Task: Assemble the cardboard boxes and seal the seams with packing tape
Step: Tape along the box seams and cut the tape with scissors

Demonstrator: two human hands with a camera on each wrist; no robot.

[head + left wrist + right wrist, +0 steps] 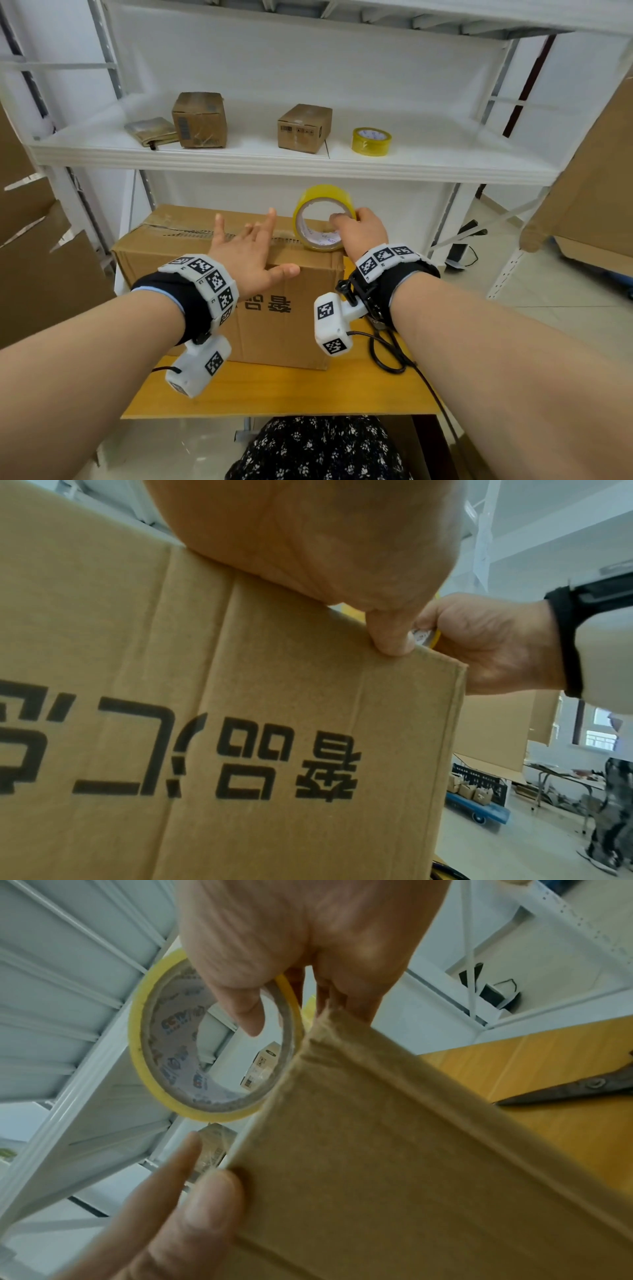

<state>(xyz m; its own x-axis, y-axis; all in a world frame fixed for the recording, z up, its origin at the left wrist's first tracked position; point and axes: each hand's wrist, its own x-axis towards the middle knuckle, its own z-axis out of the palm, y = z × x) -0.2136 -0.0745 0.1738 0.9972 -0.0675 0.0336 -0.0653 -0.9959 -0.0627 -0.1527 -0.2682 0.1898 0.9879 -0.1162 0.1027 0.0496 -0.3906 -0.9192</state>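
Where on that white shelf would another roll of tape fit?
On the white shelf, bare patches lie between the two small boxes and right of the spare tape roll. Its left end is crowded: a flattened carton lies against the left box.

Bright, even indoor light with soft shadows; my head view bends at its edges, and my wrist views look slightly blurred close up.

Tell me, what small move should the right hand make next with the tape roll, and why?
Probably pull the yellow tape roll down over the large cardboard box's right end. The right hand grips the roll at that edge, the left hand rests flat on top, and tape already covers the top seam.
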